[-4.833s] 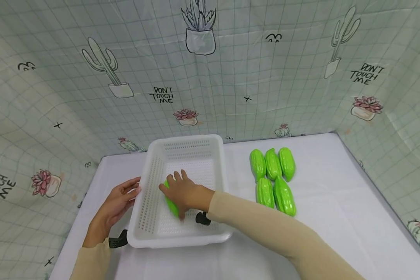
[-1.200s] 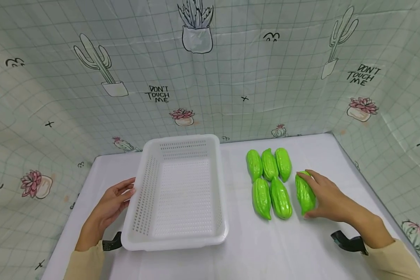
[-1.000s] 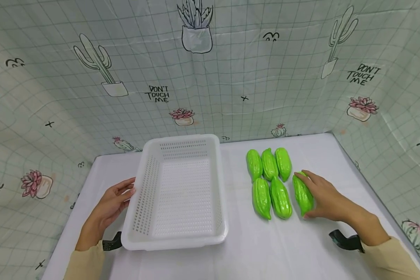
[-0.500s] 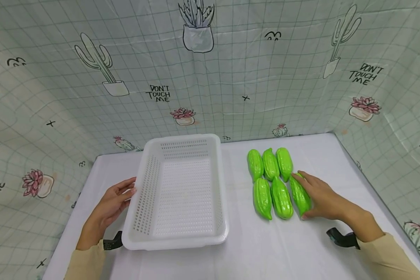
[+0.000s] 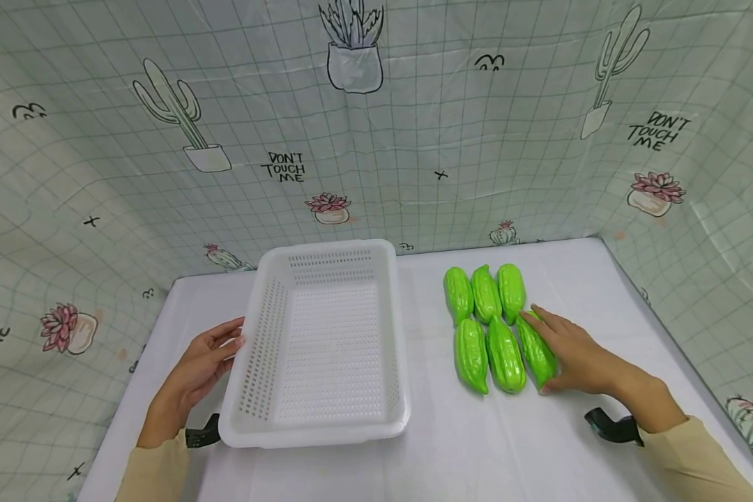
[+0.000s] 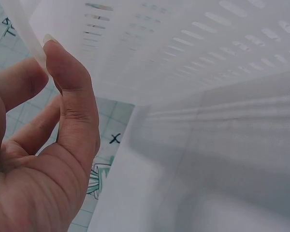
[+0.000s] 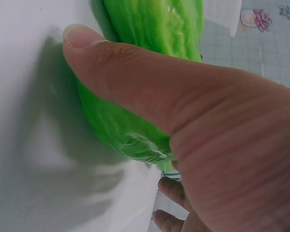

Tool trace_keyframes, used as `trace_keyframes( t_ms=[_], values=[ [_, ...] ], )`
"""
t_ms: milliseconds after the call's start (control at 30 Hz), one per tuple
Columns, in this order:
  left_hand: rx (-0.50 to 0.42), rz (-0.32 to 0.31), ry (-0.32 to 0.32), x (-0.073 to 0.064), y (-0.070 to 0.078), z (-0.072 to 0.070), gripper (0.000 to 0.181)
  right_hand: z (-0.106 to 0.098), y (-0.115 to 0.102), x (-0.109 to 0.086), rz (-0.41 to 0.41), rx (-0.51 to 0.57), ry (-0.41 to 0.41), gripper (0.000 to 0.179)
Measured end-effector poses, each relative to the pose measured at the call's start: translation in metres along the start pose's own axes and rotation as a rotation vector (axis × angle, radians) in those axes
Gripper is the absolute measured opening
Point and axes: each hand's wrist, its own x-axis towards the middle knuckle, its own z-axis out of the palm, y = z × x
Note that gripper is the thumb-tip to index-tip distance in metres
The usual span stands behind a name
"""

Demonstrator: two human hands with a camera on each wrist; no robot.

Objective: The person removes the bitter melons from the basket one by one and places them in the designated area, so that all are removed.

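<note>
Green bitter melons with ridged, shiny skin lie side by side on the white cloth in the head view, three in the far row and three in the near row. My right hand holds the rightmost melon of the near row, thumb at its near end and fingers at its far end. Close up in the right wrist view, the thumb lies across the melon. At the left, my left hand touches the outer rim of a white plastic basket with relaxed fingertips.
The basket, with slotted walls, holds nothing and stands left of the melons. A patterned cactus curtain rises behind and on both sides of the table. Black camera mounts stick out from both wrists.
Earlier, my right hand gripped a melon inside the basket. It then held one right of the group and slid it left against its neighbour. The left hand stays at the rim.
</note>
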Motion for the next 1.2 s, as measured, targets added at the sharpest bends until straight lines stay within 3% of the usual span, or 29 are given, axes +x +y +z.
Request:
trace_keyframes(
  t_ms=[300, 1200],
  values=[
    [0.013, -0.006, -0.01, 0.0004, 0.0001, 0.0003, 0.065, 0.0002, -0.0011, -0.0004, -0.031, -0.005, -0.002, 0.132],
    [0.042, -0.008, -0.019, -0.0003, 0.001, 0.0005, 0.067, -0.0066, 0.0049, -0.0095, -0.009, 0.009, 0.047, 0.124]
  ],
)
